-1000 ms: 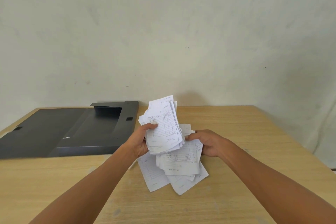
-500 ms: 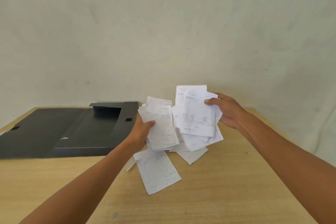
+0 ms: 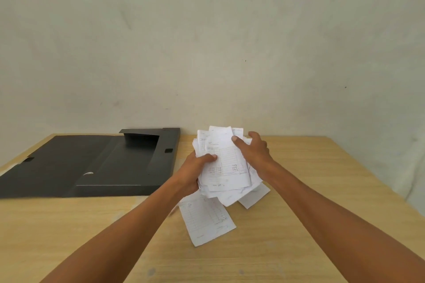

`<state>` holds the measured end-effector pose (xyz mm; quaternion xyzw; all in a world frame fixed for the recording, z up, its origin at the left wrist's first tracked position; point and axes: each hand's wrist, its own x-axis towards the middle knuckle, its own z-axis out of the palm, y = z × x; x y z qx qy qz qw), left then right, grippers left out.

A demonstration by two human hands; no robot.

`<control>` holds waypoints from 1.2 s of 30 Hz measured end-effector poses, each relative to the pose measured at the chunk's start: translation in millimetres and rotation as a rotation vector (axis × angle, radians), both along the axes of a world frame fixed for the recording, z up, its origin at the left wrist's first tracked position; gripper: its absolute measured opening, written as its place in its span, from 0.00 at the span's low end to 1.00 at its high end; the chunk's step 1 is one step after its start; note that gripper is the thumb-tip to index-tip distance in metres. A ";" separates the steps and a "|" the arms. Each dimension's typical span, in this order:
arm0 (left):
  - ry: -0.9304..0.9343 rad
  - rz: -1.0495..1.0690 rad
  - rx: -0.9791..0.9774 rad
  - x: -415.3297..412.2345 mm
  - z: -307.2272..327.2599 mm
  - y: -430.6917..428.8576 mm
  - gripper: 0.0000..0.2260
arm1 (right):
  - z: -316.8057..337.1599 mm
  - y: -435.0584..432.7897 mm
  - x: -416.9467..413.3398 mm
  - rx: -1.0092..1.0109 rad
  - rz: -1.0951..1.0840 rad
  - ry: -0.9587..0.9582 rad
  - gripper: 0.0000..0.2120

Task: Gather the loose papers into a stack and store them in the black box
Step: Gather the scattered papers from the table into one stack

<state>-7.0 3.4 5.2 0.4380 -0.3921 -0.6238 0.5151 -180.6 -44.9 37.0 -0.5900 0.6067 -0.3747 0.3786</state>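
A bundle of white printed papers [image 3: 224, 163] is held upright above the table between both hands. My left hand [image 3: 194, 171] grips its left lower side with the thumb on the front sheet. My right hand [image 3: 254, 151] grips its right upper side, thumb on the front. The sheets are uneven and fan out at the bottom. One loose printed sheet [image 3: 205, 220] lies flat on the table under the bundle, and another sheet's corner [image 3: 255, 199] shows to the right. The black box [image 3: 119, 163] lies open on the left, its lid [image 3: 46, 163] folded out flat.
The wooden table [image 3: 310, 190] stands against a plain pale wall. Its right edge runs diagonally at the right of the view. The black box takes up the table's back left part.
My right hand carried its papers left and down onto the bundle in my left hand, so both hands now hold one joined bundle. One sheet stays on the table.
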 end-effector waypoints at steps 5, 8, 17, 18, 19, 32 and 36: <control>-0.034 -0.035 0.060 11.8 -1.2 -0.3 0.15 | -7.6 2.1 9.3 0.144 0.186 -0.083 0.44; -0.038 0.183 0.141 29.4 -3.9 -5.1 0.15 | -16.4 -5.5 -3.2 0.101 0.032 -0.031 0.35; -0.172 0.220 0.339 37.4 -15.9 -19.5 0.14 | -59.4 -2.9 -8.2 0.203 -0.043 0.707 0.47; -0.175 0.209 0.347 33.2 -18.8 -21.7 0.14 | -62.5 -5.3 -3.1 0.212 -0.048 0.686 0.45; -0.180 0.200 0.354 29.6 -22.0 -24.4 0.14 | -64.4 -8.2 0.4 0.227 -0.054 0.642 0.43; -0.131 0.155 0.373 29.3 -30.9 -34.5 0.12 | -56.1 -27.7 -8.0 0.240 0.023 0.202 0.06; -0.032 0.189 0.380 37.9 -31.3 -33.2 0.12 | -47.2 -25.8 -27.8 0.190 0.019 0.255 0.06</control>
